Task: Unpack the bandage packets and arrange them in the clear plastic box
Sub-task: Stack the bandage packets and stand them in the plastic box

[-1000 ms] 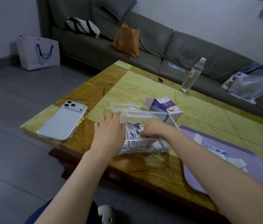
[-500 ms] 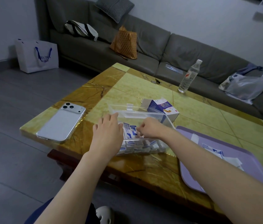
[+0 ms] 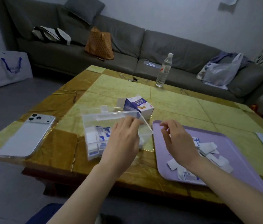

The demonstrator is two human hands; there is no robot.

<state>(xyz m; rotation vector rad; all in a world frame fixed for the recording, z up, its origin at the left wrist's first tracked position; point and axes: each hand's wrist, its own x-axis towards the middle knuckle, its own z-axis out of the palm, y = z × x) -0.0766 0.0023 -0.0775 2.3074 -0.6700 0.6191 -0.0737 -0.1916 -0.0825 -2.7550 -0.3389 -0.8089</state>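
Yellow-brown stone surface (image 3: 176, 102), grey sofa (image 3: 160, 46) behind. Clear box (image 3: 92, 125) near front edge, bandage packets (image 3: 101, 136) stacked in its left half. Left hand (image 3: 122, 143) hides the right half, fingers bent at far rim; grip blurred, cannot tell. Right hand (image 3: 179, 143) over purple tray (image 3: 244, 160), grip loose, empty. Loose packets (image 3: 208, 147) beneath it. Carton (image 3: 138, 105) just behind box; phone (image 3: 27, 136) at left.

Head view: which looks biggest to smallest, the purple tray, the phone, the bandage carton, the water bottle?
1. Purple tray
2. Phone
3. Bandage carton and water bottle look alike; the bottle stands farther, so unranked.
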